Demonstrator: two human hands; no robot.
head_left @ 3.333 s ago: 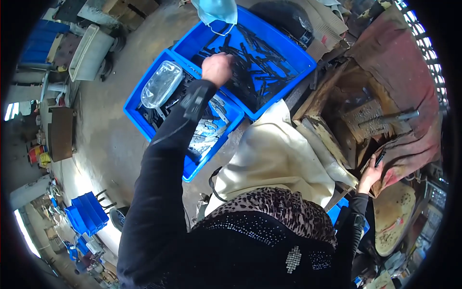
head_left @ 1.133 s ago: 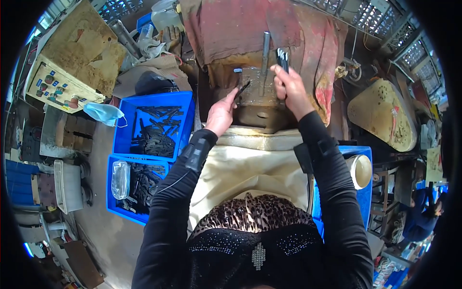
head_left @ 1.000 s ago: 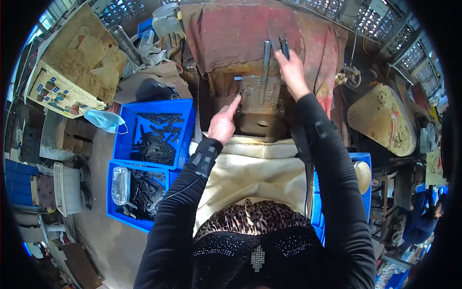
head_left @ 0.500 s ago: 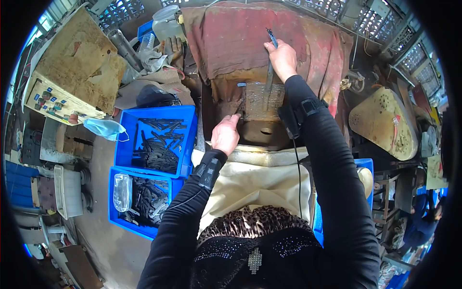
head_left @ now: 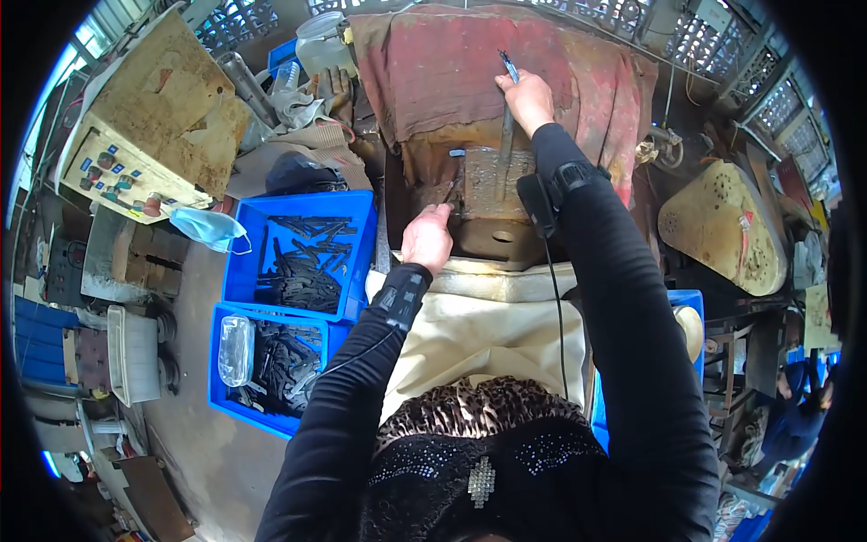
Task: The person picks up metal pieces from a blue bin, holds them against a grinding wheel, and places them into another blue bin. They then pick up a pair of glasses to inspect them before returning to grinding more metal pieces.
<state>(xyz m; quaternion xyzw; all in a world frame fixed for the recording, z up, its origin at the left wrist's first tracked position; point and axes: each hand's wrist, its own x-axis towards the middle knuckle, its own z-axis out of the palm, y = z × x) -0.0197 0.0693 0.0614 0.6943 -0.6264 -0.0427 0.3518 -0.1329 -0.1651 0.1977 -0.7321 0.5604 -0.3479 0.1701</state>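
Clearly, with the wet block as the landmark, the leftmost things are two blue bins well to its left: the nearer-to-body bin and, just beyond it, the farther bin. The dark strips heaped in the farther bin lie at mixed angles, many with their long axes slantwise. They look light and stiff, and should lift best by the middle of their flat sides; tangling seems the likelier nuisance than breakage.

Next, just left of the block, the left hand reaches forward with its fingers close together. A thin dark sliver shows past the fingertips, pointing away from the body, but I cannot tell whether they grip it.

Farther right, past the block's far edge, the right hand is closed around a slim dark piece. Its free end points away from the block and leans left, along its long axis. It looks rigid and light, perhaps slippery if damp, so a thumb-and-forefinger pinch near one end should suit.
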